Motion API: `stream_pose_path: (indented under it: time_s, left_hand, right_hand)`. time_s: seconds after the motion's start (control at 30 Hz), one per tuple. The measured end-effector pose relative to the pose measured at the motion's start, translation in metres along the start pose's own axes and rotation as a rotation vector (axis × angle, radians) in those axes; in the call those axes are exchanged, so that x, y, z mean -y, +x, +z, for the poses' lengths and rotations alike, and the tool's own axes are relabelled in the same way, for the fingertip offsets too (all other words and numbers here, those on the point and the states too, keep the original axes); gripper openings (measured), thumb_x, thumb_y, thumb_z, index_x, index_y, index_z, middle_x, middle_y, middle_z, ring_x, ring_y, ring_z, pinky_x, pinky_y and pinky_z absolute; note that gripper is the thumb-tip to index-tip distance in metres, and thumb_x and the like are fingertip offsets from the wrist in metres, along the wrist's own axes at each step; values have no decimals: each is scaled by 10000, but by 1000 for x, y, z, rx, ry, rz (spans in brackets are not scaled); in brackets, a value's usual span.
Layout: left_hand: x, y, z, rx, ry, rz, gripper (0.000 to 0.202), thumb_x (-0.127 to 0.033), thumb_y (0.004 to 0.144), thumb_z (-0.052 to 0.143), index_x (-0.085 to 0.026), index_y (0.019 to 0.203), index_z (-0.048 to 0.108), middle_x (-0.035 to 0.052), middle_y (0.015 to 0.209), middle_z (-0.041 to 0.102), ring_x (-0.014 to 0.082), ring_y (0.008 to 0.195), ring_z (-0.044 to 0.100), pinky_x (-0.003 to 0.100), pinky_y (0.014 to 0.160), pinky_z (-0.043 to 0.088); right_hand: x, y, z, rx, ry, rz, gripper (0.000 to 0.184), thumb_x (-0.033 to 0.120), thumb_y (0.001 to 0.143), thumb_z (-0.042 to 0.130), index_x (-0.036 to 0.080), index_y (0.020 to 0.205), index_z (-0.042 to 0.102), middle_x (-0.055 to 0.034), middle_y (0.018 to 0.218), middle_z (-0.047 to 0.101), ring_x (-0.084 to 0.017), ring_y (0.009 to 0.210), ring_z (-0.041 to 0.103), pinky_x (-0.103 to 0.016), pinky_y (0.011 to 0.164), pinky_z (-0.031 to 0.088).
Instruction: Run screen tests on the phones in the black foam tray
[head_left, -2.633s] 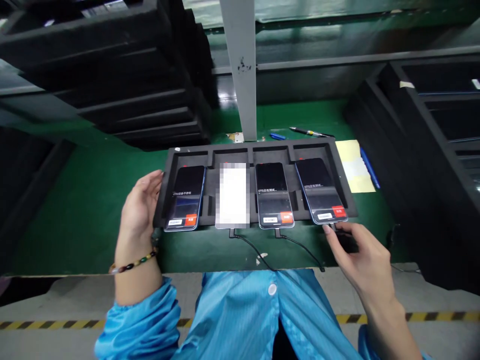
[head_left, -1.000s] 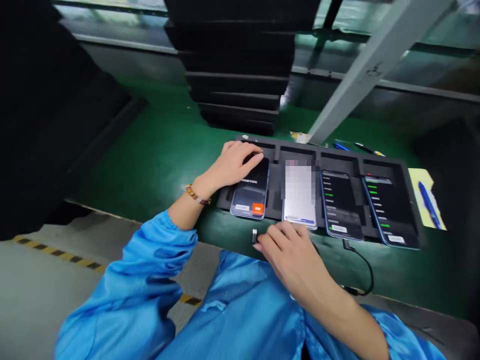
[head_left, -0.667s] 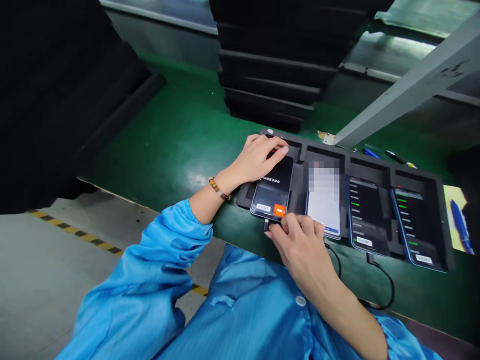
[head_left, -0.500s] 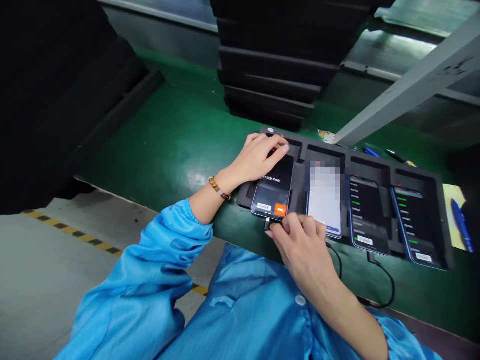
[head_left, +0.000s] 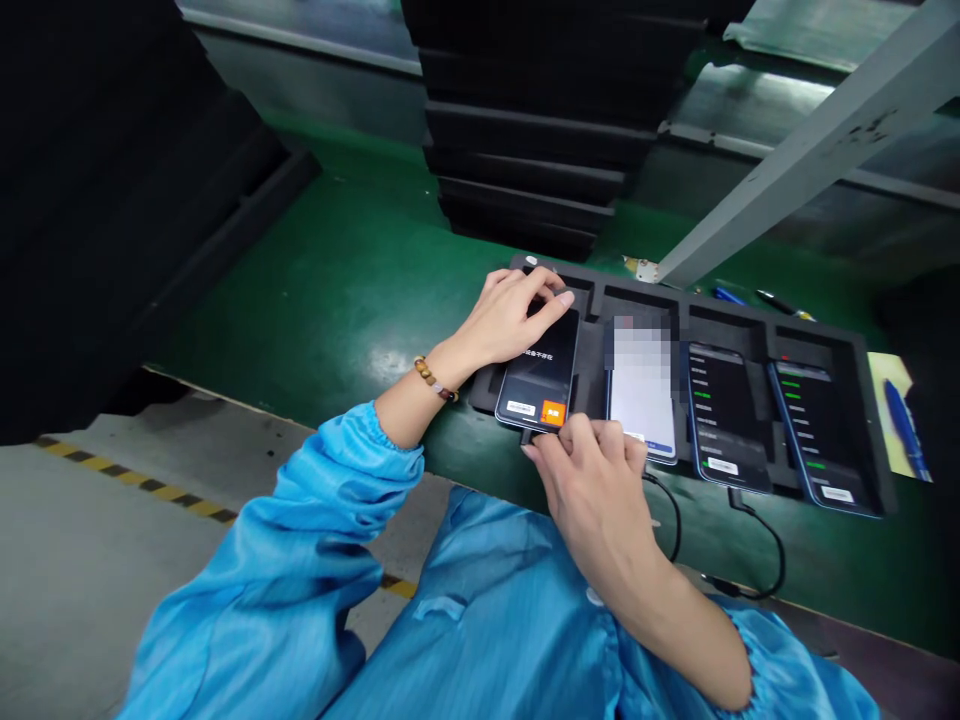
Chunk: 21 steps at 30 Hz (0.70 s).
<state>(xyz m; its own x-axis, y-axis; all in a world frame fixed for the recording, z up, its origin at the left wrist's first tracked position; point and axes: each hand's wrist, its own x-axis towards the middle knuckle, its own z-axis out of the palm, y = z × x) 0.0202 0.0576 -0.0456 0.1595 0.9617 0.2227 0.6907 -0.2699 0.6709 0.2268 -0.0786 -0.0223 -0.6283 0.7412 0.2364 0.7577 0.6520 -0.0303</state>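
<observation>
A dark-screened phone (head_left: pixel 541 365) with an orange square and a white label near its bottom lies at the left end of a black tray (head_left: pixel 596 355). Over its upper part my left hand (head_left: pixel 517 315) grips it, fingers at the top and thumb toward the right edge. My right hand (head_left: pixel 596 480) pinches a small black cable plug (head_left: pixel 527 437) against the phone's bottom edge; how deep it sits I cannot tell. Right of these lie a white-screened phone (head_left: pixel 641 400), partly blurred out, and two dark phones with lists, one nearer (head_left: pixel 727 415) and one at the far right (head_left: pixel 825 435).
Black cables (head_left: pixel 780 560) loop below the phones along the front of the green table (head_left: pixel 360 270). A grey post (head_left: pixel 795 140) rises behind the tray. Stacked black trays (head_left: pixel 525 130) stand at the back. Pens and a yellow paper (head_left: pixel 889 400) with a blue pen lie right.
My right hand has moved the plug up to the phone's bottom edge; its lighter metal tip, visible before, is now hidden. My left hand stays on the phone. The view has shifted slightly.
</observation>
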Motion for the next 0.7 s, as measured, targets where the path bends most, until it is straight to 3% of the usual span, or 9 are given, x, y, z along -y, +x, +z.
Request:
stream_pose_path:
  time_s: [0.1, 0.2, 0.3, 0.4, 0.5, 0.7]
  left_hand:
    - [1, 1, 1, -8, -7, -1, 357, -518, 1139, 476, -239, 1253, 667, 10, 1189, 827, 222, 1211, 710, 436, 1244, 313]
    - [4, 1, 2, -12, -17, -2, 370, -514, 1140, 465, -248, 1312, 655, 16, 1218, 828, 228, 1256, 707, 447, 1249, 322]
    - [8, 0, 0, -6, -18, 9, 408, -528, 1154, 410, -266, 1351, 654, 23, 1255, 818, 234, 1257, 704, 463, 1240, 343]
    - [8, -2, -3, -5, -1, 53, 426, -531, 1155, 403, -268, 1363, 666, 44, 1344, 781, 254, 1277, 683, 481, 1219, 365]
    - [0, -6, -7, -9, 33, 118, 425, -522, 1149, 425, -263, 1373, 676, 63, 1375, 759, 270, 1301, 658, 491, 1223, 369]
    - [-38, -16, -14, -56, 85, 192, 384, -471, 1139, 438, -286, 1358, 694, 55, 1376, 764, 282, 1320, 646, 517, 1255, 351]
  right_hand:
    - [7, 3, 1, -8, 3, 18, 242, 306, 1089, 646, 227, 862, 663, -79, 917, 612, -275, 902, 423, -417, 800, 271]
    - [-3, 2, -4, -43, 89, 1, 203, 335, 1085, 665, 220, 919, 682, -69, 930, 651, -268, 911, 460, -414, 797, 292]
    - [-37, -16, -20, -110, 286, -18, 118, 315, 1104, 639, 221, 1155, 689, -51, 1078, 729, -255, 1049, 557, -415, 902, 354]
    - [-77, -48, -33, -193, 375, 113, 197, 212, 1100, 598, 226, 1288, 654, -59, 1184, 736, -243, 1197, 605, -432, 1043, 368]
    - [-100, -73, -34, -195, 349, 215, 310, 202, 1100, 557, 223, 1399, 635, -103, 1276, 699, -259, 1306, 595, -439, 1082, 371]
    - [-108, -85, -28, -89, 360, 169, 414, 181, 1110, 451, 251, 1498, 578, -89, 1383, 720, -271, 1417, 559, -458, 1088, 330]
